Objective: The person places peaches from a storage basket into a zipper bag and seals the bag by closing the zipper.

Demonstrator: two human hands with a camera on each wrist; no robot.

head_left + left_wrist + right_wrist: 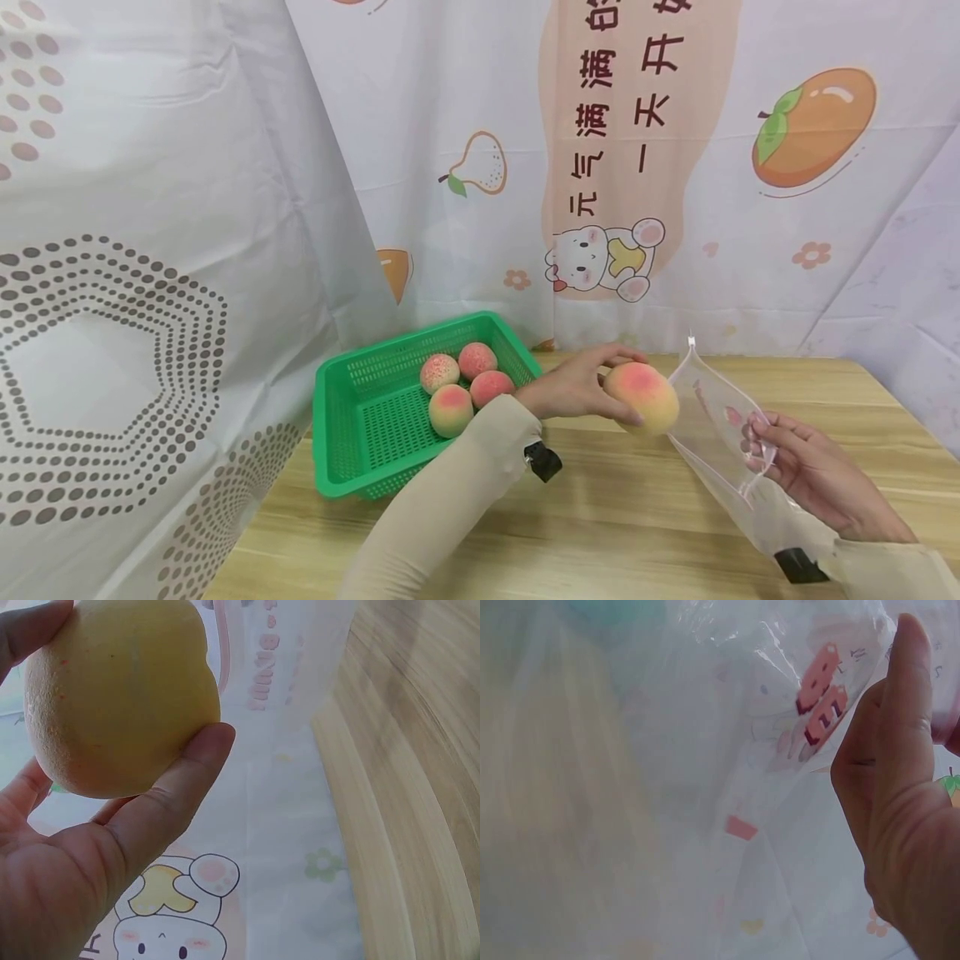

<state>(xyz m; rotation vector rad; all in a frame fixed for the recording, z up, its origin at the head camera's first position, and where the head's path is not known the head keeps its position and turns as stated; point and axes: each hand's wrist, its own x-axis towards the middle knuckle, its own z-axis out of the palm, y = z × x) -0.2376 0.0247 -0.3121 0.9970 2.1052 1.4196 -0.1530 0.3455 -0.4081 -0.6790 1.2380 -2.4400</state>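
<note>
My left hand (581, 385) grips a yellow peach (643, 398) with a pink blush, fingers and thumb around its sides. In the left wrist view the peach (124, 697) sits between thumb and fingers, its pale yellow side showing. Just right of it, a clear plastic zip bag (716, 417) hangs with its mouth spread apart. My right hand (813, 467) pinches the bag's right edge. Up close in the right wrist view, the bag (682, 750) with pink printing fills most of the picture, beside the right hand (900, 780).
A green plastic basket (330, 417) stands on the wooden table (600, 517) at the left. Inside lie several peaches, among them a yellow-pink one (451, 411) and a speckled one (439, 373). Behind the table hangs a printed white curtain (465, 242).
</note>
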